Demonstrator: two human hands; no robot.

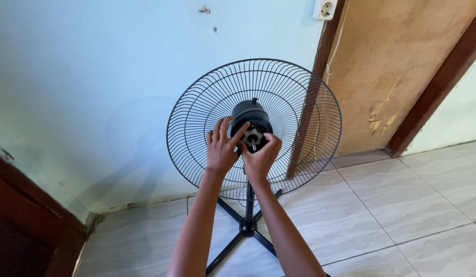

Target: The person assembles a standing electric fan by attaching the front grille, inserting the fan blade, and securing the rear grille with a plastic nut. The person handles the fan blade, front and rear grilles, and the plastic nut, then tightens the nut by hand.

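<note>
A black standing fan faces me with only its rear wire guard mounted; no blades are on it. At the guard's centre sits the black motor housing with a grey ring nut around the shaft. My left hand rests on the left side of the hub, fingers spread over the nut's edge. My right hand grips the nut from below and right, thumb and fingers pinched on it. The fan pole drops to a black cross-shaped base on the floor.
A pale blue wall stands behind the fan. A worn brown wooden door with a dark frame is at the right, with a white wall socket and a hanging cord beside it. Light marbled tiles cover the floor. Dark wood is at lower left.
</note>
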